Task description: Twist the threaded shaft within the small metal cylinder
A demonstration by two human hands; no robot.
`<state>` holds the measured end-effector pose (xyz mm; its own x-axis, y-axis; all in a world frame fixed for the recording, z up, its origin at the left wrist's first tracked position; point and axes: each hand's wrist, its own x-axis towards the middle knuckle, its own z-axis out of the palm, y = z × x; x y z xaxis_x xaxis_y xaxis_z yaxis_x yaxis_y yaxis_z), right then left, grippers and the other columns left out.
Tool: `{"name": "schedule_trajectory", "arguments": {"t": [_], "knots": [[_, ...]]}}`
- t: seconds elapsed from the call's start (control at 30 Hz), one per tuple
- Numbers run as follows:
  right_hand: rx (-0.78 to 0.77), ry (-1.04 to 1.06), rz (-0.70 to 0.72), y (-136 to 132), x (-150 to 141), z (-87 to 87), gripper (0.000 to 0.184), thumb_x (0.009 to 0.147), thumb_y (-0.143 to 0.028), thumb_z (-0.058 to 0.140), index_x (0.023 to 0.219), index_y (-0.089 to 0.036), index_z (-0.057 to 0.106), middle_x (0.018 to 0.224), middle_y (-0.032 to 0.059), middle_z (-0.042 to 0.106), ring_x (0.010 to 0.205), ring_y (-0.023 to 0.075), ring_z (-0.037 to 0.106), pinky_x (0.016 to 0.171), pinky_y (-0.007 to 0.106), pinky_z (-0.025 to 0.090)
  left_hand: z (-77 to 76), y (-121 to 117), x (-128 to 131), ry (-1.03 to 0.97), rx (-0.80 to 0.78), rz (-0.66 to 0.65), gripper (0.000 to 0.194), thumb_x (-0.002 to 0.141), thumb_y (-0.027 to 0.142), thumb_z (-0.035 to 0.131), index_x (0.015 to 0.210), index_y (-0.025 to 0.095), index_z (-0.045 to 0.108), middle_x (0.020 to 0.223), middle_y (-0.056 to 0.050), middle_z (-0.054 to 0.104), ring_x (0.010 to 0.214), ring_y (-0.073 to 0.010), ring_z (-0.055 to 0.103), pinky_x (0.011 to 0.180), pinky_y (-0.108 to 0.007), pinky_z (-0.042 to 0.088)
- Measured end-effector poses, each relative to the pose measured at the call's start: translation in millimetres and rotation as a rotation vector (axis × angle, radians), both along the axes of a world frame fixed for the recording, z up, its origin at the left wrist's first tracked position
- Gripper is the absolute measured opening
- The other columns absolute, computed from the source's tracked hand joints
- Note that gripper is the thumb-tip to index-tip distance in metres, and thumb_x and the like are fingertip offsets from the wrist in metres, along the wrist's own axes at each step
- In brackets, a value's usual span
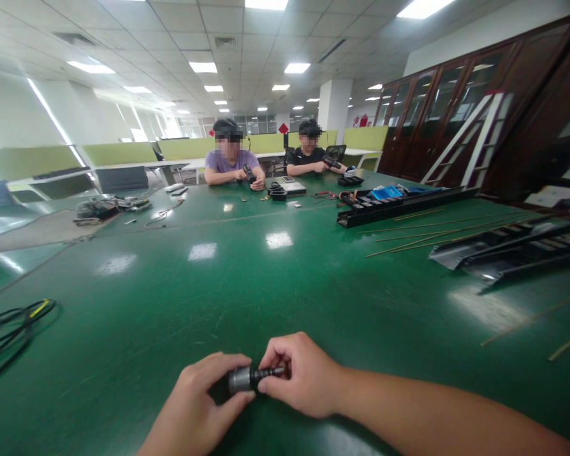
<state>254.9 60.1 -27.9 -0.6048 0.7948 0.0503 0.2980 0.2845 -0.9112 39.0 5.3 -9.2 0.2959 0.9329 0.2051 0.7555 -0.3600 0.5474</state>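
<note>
Low in the middle of the head view, just over the green table, is a small metal cylinder with a stepped dark shaft (240,379) lying sideways. My left hand (197,399) grips its wide grey end between thumb and fingers. On the other side, my right hand (304,373) pinches the narrow shaft, whose tip shows between thumb and curled fingers. The two hands nearly meet over the part. The exact kind of part is too small to make out.
A black cable (26,323) lies coiled at the left. Dark metal channels (517,250) and thin rods (422,240) lie at the right on the green table (228,291). Across it sit two people (232,161), each holding a dark tool. A ladder (470,139) stands beyond.
</note>
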Motion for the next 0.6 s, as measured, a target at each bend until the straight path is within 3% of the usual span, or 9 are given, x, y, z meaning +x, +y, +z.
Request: {"name": "schedule_trajectory", "arguments": {"t": [0.6], "knots": [[0.008,-0.001,-0.002,0.6,1.0,0.2,0.014,0.073,-0.023,0.073,0.084,-0.015,0.070,0.064,-0.0026,0.061,0.057,0.0101,0.052,0.052,0.020,0.038,2.0,0.4,1.7,-0.016,0.028,-0.003,0.025,0.082,0.025,0.072,0.106,0.027,0.072,0.097,-0.002,0.076,0.088,-0.0196,0.072,0.078,-0.026,0.056]]}}
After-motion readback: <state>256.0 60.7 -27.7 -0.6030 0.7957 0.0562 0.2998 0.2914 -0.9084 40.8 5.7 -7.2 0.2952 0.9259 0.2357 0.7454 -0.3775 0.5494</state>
